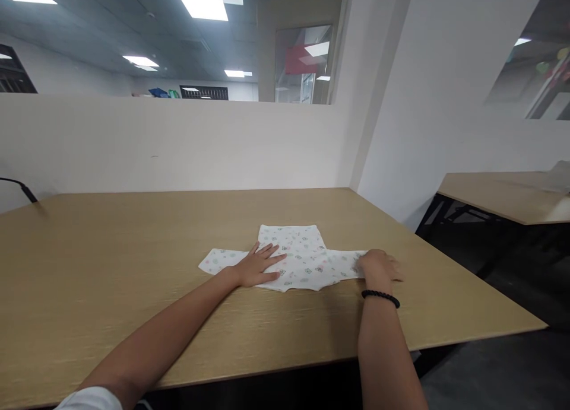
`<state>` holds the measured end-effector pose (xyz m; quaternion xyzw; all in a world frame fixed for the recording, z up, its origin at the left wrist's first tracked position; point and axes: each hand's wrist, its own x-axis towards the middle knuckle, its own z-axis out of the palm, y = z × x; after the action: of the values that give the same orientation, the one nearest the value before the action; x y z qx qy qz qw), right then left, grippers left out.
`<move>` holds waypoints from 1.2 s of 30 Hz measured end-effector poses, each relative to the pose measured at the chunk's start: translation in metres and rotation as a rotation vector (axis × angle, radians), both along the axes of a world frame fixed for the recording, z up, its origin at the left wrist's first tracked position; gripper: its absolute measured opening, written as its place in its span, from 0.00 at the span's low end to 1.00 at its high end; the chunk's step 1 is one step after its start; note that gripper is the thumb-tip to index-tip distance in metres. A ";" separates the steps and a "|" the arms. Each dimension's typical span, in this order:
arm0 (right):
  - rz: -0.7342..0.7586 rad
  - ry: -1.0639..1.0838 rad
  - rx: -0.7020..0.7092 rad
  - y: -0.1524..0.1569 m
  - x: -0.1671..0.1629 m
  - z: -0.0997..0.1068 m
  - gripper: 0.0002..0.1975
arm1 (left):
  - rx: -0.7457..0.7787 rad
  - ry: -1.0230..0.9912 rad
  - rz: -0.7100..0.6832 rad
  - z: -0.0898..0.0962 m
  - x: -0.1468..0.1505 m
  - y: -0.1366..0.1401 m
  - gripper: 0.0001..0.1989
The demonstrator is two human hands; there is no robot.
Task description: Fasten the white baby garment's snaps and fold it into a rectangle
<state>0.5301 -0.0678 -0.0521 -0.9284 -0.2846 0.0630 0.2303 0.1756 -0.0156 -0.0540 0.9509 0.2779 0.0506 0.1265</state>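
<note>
A small white baby shirt [307, 270] with a fine coloured print lies spread flat on the wooden table, its sleeves stretched out to either side. My left hand [258, 266] rests palm down on the shirt's left half, fingers spread. It covers part of the body near the left sleeve [222, 257]. At the end of the right sleeve [345, 263] is my right hand [379, 266], slightly blurred, with its fingers apart and reaching past the cuff over the table. The cuff is hidden under that hand. A black beaded bracelet [380, 297] circles my right wrist.
The wooden table [133, 238] runs back to a low white wall [200, 143] with a window above it. A black cable end [27, 191] shows at the far left. A second table [499, 190] stands to the right across a gap.
</note>
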 end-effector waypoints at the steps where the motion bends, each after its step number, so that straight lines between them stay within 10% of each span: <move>1: -0.032 0.007 0.025 -0.002 0.003 0.003 0.20 | -0.002 0.004 -0.004 0.000 0.000 0.000 0.33; 4: -0.036 0.093 0.286 -0.004 0.003 0.014 0.13 | -0.009 0.012 -0.005 0.000 -0.001 0.001 0.34; 9: 0.537 0.741 0.897 -0.003 -0.031 0.035 0.20 | -0.011 0.015 -0.015 0.001 0.000 0.003 0.33; 15: 1.270 1.224 0.489 -0.012 -0.068 0.044 0.32 | 0.001 -0.014 -0.023 -0.001 0.001 0.003 0.32; 22: 0.870 0.462 0.749 0.026 -0.079 0.004 0.19 | -0.016 -0.266 0.062 0.012 -0.022 0.025 0.24; 29: 0.807 -0.227 0.128 0.021 -0.114 -0.024 0.28 | -0.094 0.067 0.410 0.053 -0.066 0.038 0.15; 36: 1.008 -0.250 0.203 0.018 -0.122 -0.011 0.18 | -0.221 0.098 0.417 0.050 -0.086 0.052 0.13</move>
<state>0.4078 -0.0494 -0.0632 -0.6498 -0.7256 0.0269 0.2246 0.0892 0.0363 -0.0041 0.8547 0.4777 -0.0012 0.2030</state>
